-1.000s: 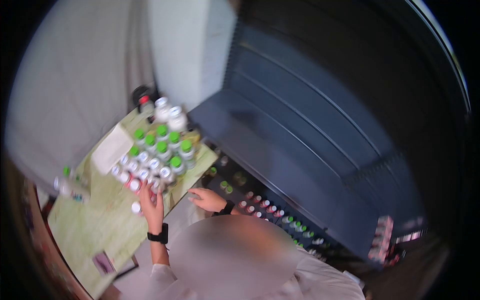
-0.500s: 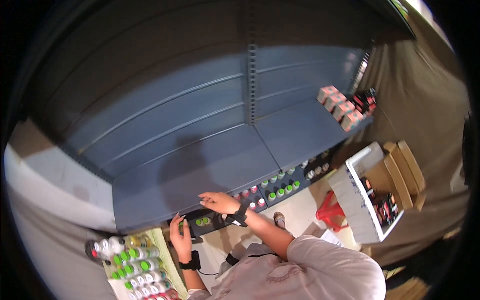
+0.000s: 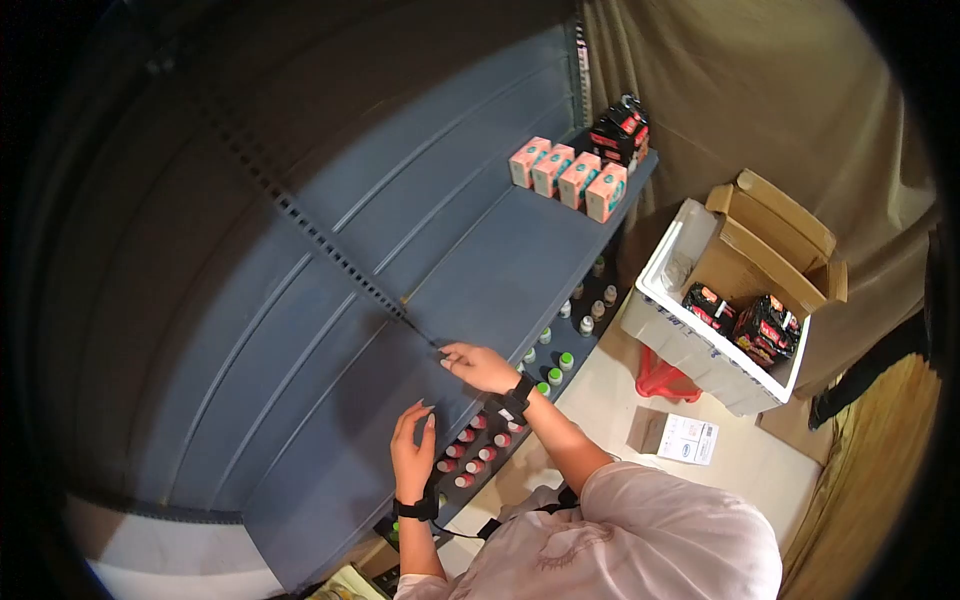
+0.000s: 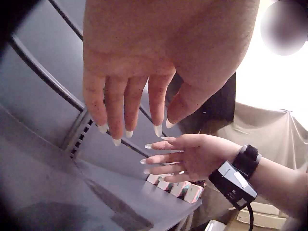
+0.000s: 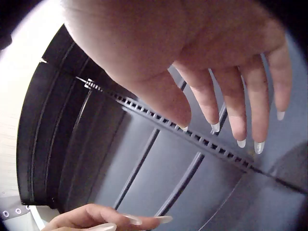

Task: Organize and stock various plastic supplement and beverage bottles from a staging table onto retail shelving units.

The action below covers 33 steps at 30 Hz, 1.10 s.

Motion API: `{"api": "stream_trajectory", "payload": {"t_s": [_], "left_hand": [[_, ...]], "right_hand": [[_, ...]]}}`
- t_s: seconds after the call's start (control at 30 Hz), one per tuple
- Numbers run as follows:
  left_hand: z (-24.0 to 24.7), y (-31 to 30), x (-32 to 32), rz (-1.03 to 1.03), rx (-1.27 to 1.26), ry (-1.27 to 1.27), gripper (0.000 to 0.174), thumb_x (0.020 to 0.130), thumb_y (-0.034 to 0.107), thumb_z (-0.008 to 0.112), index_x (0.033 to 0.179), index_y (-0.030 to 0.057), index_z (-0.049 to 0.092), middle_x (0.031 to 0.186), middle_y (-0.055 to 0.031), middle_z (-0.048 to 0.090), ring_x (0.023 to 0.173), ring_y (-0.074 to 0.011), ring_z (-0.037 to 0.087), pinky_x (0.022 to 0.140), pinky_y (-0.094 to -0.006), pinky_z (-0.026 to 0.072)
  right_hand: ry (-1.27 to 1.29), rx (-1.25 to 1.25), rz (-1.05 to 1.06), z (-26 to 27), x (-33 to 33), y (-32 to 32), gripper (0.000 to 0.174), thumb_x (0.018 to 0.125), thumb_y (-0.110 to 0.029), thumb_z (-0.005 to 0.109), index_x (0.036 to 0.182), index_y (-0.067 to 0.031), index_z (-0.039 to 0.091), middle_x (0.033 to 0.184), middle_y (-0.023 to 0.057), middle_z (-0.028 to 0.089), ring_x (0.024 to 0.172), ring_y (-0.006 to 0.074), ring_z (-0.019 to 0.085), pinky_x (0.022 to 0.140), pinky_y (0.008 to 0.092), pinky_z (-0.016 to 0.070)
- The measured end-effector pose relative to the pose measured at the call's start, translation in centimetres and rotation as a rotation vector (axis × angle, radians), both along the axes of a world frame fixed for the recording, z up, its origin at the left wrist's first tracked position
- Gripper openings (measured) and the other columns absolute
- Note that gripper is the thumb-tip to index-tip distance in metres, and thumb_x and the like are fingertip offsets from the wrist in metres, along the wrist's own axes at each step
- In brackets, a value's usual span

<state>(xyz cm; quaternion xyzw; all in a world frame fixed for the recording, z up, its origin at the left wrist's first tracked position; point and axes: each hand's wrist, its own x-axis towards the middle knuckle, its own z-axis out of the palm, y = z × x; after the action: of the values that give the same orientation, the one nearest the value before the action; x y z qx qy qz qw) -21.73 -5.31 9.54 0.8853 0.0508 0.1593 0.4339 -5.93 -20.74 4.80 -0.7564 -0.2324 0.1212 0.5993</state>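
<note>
Both hands are raised over the grey shelf [image 3: 490, 262] and hold nothing. My left hand [image 3: 412, 458] is at the shelf's front edge, its fingers apart and loosely bent; the left wrist view shows its palm side [image 4: 144, 62]. My right hand [image 3: 482, 368] is higher and to the right, near the seam between two shelf panels. In the right wrist view the right hand [image 5: 192, 53] has spread, relaxed fingers before the slotted upright [image 5: 192, 137]. Neither hand visibly grips an object.
Pink boxes [image 3: 568, 178] and black packs [image 3: 621, 132] stand at the shelf's far right end. Red-capped bottles [image 3: 478, 452] and green-capped bottles [image 3: 555, 376] line the lower shelf. A white foam box [image 3: 715, 365] with black packs rests on a red stool [image 3: 664, 378].
The head view has swung right, from the bottle-covered table to the shelf and foam box. My left hand has left the bottles on the table, and both hands are now over the shelf.
</note>
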Motion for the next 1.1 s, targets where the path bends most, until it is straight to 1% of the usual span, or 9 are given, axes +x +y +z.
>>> {"api": "stream_trajectory", "payload": {"t_s": [0.17, 0.27, 0.47, 0.57, 0.63, 0.67, 0.77, 0.87, 1.1], "left_hand": [[-0.6, -3.9, 7.7, -0.152, 0.023, 0.047, 0.020, 0.092, 0.006, 0.063, 0.111, 0.0017, 0.065, 0.124, -0.0174, 0.064, 0.114, -0.0327, 0.062, 0.098, -0.0379, 0.0469], [-1.0, -6.6, 11.2, -0.221, 0.038, 0.066, 0.020, 0.094, 0.011, 0.063, 0.113, 0.0056, 0.067, 0.125, -0.0120, 0.065, 0.113, -0.0241, 0.062, 0.090, -0.0340, 0.0477], [-1.9, -12.0, 17.4, -0.329, 0.027, 0.147, 0.020, 0.095, 0.010, 0.062, 0.114, 0.0048, 0.067, 0.125, -0.0126, 0.065, 0.114, -0.0236, 0.061, 0.092, -0.0327, 0.0474], [-3.0, -14.2, 19.9, -0.366, 0.000, 0.134, 0.019, 0.092, 0.005, 0.062, 0.111, 0.0020, 0.065, 0.123, -0.0169, 0.065, 0.113, -0.0301, 0.063, 0.096, -0.0367, 0.0482], [-3.1, -15.4, 21.2, -0.381, 0.000, 0.178, 0.019, 0.095, 0.007, 0.061, 0.113, 0.0027, 0.066, 0.125, -0.0149, 0.064, 0.114, -0.0251, 0.062, 0.095, -0.0342, 0.0478], [-3.1, -15.9, 21.7, -0.383, -0.001, 0.195, 0.019, 0.096, 0.008, 0.060, 0.114, 0.0030, 0.066, 0.126, -0.0138, 0.064, 0.115, -0.0226, 0.061, 0.095, -0.0329, 0.0476], [-3.1, -17.0, 22.6, -0.376, -0.009, 0.199, 0.020, 0.093, 0.005, 0.062, 0.112, 0.0013, 0.065, 0.122, -0.0163, 0.065, 0.113, -0.0288, 0.063, 0.096, -0.0357, 0.0483], [-2.7, -17.5, 22.4, -0.369, -0.014, 0.199, 0.020, 0.093, 0.005, 0.062, 0.112, 0.0011, 0.065, 0.121, -0.0162, 0.065, 0.112, -0.0279, 0.064, 0.096, -0.0350, 0.0482], [-2.6, -15.7, 18.4, -0.264, -0.053, 0.199, 0.020, 0.094, 0.008, 0.061, 0.112, 0.0010, 0.065, 0.120, -0.0167, 0.066, 0.111, -0.0283, 0.064, 0.095, -0.0347, 0.0482]], "right_hand": [[0.007, 0.024, -0.169, -0.9, 5.7, -5.4, 0.042, 0.093, -0.032, 0.061, 0.122, -0.0021, 0.063, 0.101, 0.0165, 0.071, 0.090, 0.0318, 0.069, 0.081, 0.0395, 0.0528], [0.026, 0.035, -0.271, -1.1, 8.1, -8.4, 0.041, 0.092, -0.031, 0.061, 0.121, -0.0024, 0.063, 0.101, 0.0161, 0.071, 0.092, 0.0334, 0.068, 0.082, 0.0402, 0.0526], [0.023, 0.020, -0.330, -2.1, 13.0, -13.7, 0.038, 0.092, -0.030, 0.061, 0.119, -0.0021, 0.064, 0.099, 0.0180, 0.071, 0.093, 0.0357, 0.068, 0.081, 0.0419, 0.0527], [0.035, 0.043, -0.386, -2.7, 15.2, -16.0, 0.037, 0.093, -0.029, 0.061, 0.119, -0.0021, 0.064, 0.098, 0.0180, 0.071, 0.092, 0.0356, 0.068, 0.081, 0.0419, 0.0528], [0.030, 0.066, -0.416, -3.3, 16.4, -17.0, 0.037, 0.093, -0.028, 0.061, 0.119, -0.0023, 0.064, 0.098, 0.0179, 0.071, 0.092, 0.0356, 0.068, 0.081, 0.0418, 0.0528], [0.046, 0.043, -0.419, -3.6, 16.8, -17.5, 0.036, 0.093, -0.028, 0.061, 0.118, -0.0026, 0.064, 0.097, 0.0179, 0.071, 0.092, 0.0357, 0.068, 0.081, 0.0418, 0.0529], [0.117, 0.068, -0.405, -3.7, 17.8, -18.9, 0.035, 0.093, -0.028, 0.061, 0.118, -0.0030, 0.064, 0.097, 0.0174, 0.072, 0.092, 0.0354, 0.069, 0.081, 0.0412, 0.0531], [0.082, 0.078, -0.427, -3.6, 18.3, -19.6, 0.035, 0.093, -0.028, 0.061, 0.117, -0.0032, 0.065, 0.096, 0.0170, 0.072, 0.091, 0.0345, 0.069, 0.080, 0.0407, 0.0532], [0.070, 0.051, -0.335, -1.8, 17.4, -17.8, 0.033, 0.093, -0.026, 0.062, 0.118, -0.0029, 0.064, 0.097, 0.0168, 0.072, 0.089, 0.0321, 0.070, 0.079, 0.0397, 0.0539]]}}
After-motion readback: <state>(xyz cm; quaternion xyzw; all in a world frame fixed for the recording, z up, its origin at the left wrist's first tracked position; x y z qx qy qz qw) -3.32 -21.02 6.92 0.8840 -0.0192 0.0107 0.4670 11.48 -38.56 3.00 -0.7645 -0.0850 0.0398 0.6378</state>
